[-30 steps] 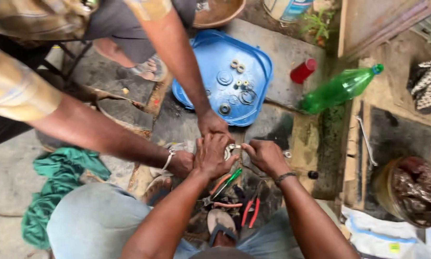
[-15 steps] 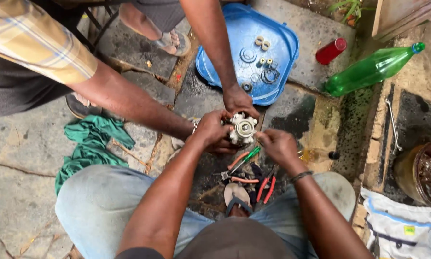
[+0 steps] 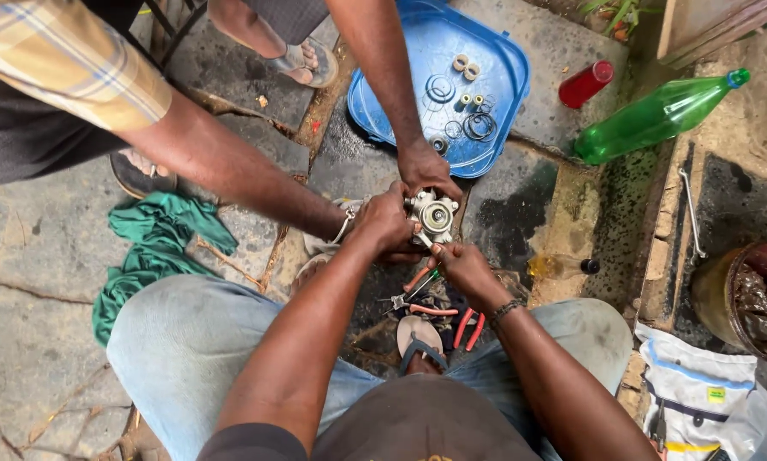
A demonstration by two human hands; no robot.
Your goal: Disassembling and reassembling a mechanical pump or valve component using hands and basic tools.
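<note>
left hand (image 3: 386, 224) clenched on the metal pump part (image 3: 433, 216), now lifted clear above the stone floor (image 3: 42, 239) near the blue tray (image 3: 511, 102), right hand (image 3: 462, 266) pinching its lower edge, co-worker's hand (image 3: 424, 169) steadying it.

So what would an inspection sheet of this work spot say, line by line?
Surface: cracked stone ground, oil-stained near the middle.
Job's things: metal part, held up between three hands.
Clutter: blue tray of rings, pliers, green cloth, green bottle, red can, spanner, grease pot.
Hands: left hand grips the part; right hand touches its lower edge; co-worker's hand on top.
Cables: nothing seen.
Surroundings: co-worker's sandalled foot, plants at top.
</note>
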